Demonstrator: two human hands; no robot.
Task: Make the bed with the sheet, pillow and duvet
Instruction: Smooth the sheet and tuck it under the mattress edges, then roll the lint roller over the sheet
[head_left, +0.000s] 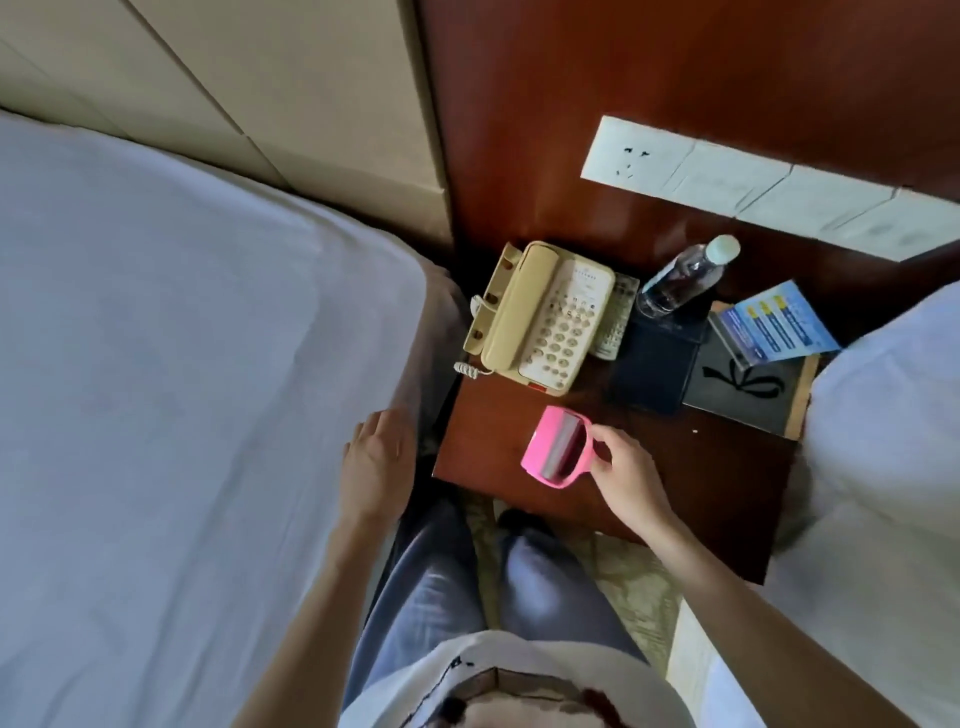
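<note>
While I am standing beside the sheet (171, 364) already spread over the bed, my right hand (623, 475) is pinching a pink roller (558, 448) on the desk (675, 467) near the phone (545, 317) — probably parking it — and my left hand (376, 460) is hanging relaxed, holding nothing, at the sheet's edge.

- Bare forearms, no sleeves reaching left hand (375, 457) or right hand (626, 475).
- Faded blue jeans (431, 587) on both legs.
- White top (467, 660), dark red print at its bottom edge.
- One dark shoe (519, 519) showing.
</note>
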